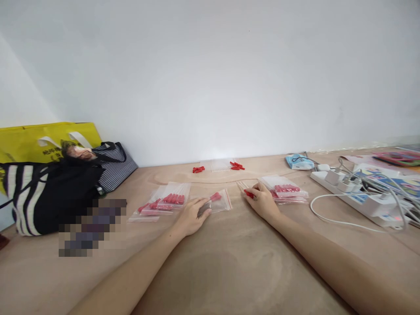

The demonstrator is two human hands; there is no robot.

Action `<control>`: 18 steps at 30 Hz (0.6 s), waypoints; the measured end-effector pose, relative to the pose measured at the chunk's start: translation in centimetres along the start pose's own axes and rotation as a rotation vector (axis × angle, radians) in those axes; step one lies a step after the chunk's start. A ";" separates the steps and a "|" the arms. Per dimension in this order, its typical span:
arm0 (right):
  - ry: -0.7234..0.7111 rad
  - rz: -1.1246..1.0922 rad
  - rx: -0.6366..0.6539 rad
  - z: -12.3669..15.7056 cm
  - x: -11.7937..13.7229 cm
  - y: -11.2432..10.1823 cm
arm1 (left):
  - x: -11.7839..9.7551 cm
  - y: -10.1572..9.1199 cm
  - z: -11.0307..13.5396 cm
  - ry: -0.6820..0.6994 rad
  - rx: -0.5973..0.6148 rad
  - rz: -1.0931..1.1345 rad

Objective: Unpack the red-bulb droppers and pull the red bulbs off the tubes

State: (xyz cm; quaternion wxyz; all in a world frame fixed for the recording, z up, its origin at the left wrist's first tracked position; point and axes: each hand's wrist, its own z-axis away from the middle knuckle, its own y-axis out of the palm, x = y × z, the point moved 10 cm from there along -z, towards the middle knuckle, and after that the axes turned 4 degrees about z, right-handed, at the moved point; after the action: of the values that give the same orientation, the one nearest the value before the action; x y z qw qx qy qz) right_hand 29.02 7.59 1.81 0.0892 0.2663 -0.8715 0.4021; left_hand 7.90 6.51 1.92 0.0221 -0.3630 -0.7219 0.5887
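Note:
A small clear zip bag [225, 201] with red pieces [215, 197] in it lies in the middle of the wooden table. My left hand [194, 215] grips its left end, fingers over the bag and thumb below. To the right, my right hand [260, 202] is closed on a small red stick-like piece [249, 193], mostly covered by the fingers. Thin pale sticks [242, 186] show just beyond its fingertips; whether they join the red piece I cannot tell. Filled zip bags of red pieces overlap left of my left hand [173, 197], and more filled bags [287, 189] sit beside my right hand.
Two small heaps of loose red pieces [198, 169] [237, 166] flank flat clear bags [219, 165] near the wall. A power strip [348, 194] with chargers and white cables lies right, near a blue packet [299, 162]. Black [62, 188], striped [114, 168] and yellow bags [29, 140] stand left.

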 end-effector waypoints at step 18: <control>-0.016 0.124 0.114 0.3 0.3 0.9 | -0.5 0.0 0.1 0.021 0.020 0.005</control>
State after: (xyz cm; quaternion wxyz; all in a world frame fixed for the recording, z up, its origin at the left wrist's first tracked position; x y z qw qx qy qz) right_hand 28.29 7.76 1.12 0.0417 0.2196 -0.8627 0.4537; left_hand 8.20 6.14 2.11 0.0317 -0.3709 -0.7148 0.5921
